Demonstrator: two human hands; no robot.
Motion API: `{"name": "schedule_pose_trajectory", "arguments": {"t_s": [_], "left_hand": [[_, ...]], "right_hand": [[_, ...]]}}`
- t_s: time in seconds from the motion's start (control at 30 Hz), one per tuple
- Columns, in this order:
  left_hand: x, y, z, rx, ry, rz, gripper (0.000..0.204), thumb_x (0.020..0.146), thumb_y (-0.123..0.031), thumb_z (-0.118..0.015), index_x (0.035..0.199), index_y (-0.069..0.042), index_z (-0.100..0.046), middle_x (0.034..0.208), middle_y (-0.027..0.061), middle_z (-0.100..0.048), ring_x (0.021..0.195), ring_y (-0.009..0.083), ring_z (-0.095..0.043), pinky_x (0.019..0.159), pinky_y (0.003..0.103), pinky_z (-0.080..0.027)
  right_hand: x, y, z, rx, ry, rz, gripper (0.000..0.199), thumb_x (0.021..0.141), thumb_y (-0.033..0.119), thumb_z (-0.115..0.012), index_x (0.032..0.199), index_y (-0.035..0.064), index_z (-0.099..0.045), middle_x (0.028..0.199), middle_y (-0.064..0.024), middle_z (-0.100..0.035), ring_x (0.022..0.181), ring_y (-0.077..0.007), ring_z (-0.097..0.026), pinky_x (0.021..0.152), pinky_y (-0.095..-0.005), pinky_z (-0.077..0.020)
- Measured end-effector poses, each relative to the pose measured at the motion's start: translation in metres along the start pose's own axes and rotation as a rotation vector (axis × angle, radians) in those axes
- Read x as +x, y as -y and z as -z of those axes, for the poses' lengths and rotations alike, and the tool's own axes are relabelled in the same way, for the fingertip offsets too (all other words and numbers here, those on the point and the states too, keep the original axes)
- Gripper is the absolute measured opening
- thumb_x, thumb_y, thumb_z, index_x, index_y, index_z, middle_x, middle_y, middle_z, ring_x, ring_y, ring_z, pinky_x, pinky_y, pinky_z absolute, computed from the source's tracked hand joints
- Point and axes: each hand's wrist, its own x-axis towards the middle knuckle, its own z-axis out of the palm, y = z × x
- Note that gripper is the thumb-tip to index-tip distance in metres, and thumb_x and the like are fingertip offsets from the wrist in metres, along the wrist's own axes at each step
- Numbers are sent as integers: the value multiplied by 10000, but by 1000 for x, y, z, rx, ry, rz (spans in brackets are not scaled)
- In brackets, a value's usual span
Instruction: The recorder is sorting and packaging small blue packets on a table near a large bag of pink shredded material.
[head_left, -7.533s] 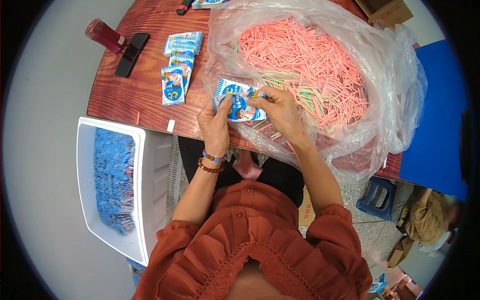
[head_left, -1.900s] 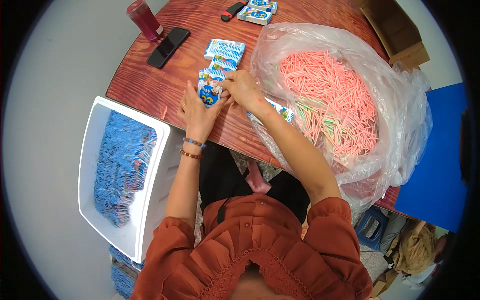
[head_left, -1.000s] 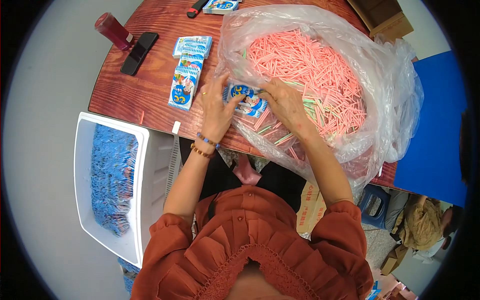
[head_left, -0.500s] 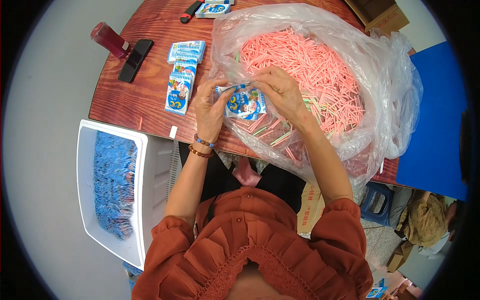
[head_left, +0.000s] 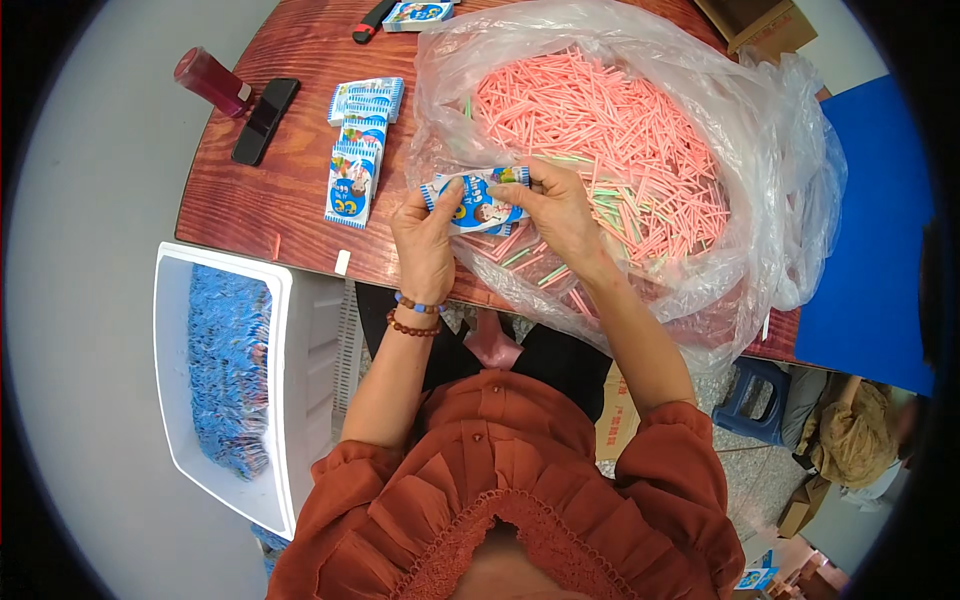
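Nearest, 2 bare forearms [head_left: 640, 340] rise from rust-coloured sleeves [head_left: 665, 435] and angle toward each other, with 2 beaded bracelets [head_left: 412, 328] at the left wrist. Left of the body stands a white bin [head_left: 315, 340] holding many blue packets [head_left: 228, 370]. Beyond the near edge of the desk [head_left: 250, 200], the left hand [head_left: 425, 245] and right hand [head_left: 565, 215] are pinched on opposite ends of a blue-and-white packet [head_left: 478, 205], thumbs on top, fingers curled behind. It lies directly between the hands, long axis running left to right, its right end slightly farther off, over the near-left part of a clear plastic bag [head_left: 790, 200]. The left hand is nearer to a row of overlapping packets [head_left: 350, 185], to its left and apart, long axis pointing away from the body. The right hand is nearer the heap of pink sticks [head_left: 610, 140] in the bag. Farther off are a black phone [head_left: 266, 122], a red bottle [head_left: 210, 80] and a red-and-black tool [head_left: 372, 22].
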Motion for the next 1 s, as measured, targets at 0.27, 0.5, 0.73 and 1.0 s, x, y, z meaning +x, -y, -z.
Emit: {"name": "schedule_pose_trajectory", "arguments": {"t_s": [0.27, 0.5, 0.73, 1.0], "left_hand": [[-10, 12, 1, 85, -40, -103, 119, 905, -80, -648, 968, 17, -673, 880, 30, -677, 751, 50, -596, 660, 202, -491], [-10, 16, -1, 18, -57, -83, 140, 917, -120, -645, 956, 9, -683, 875, 18, -676, 735, 40, -585, 657, 192, -479], [-10, 14, -3, -79, -75, 2, 193, 954, -166, -594, 937, 7, -677, 887, 26, -682, 750, 53, -606, 671, 216, -497], [-11, 20, -1, -165, -65, 72, 242, 976, -201, -555, 974, 17, -661, 922, 50, -686, 787, 89, -638, 700, 239, -523]], "right_hand": [[-7, -10, 3, 83, 15, -33, 182, 877, 48, -647, 1039, -33, -656, 876, -15, -671, 770, -44, -592, 676, -198, -486], [-10, -12, -1, 111, 13, 20, 184, 909, 87, -624, 1033, -41, -668, 868, -14, -675, 761, -30, -578, 663, -192, -478], [-16, -2, 27, 144, -51, 80, 188, 952, 138, -568, 937, -21, -667, 747, -1, -653, 670, -58, -584, 602, -197, -455], [-22, 17, 15, -668, 62, 601, 231, 774, 64, -693, 1003, 47, -672, 1280, -111, -501, 1187, -216, -471, 1022, -360, -354]]}}
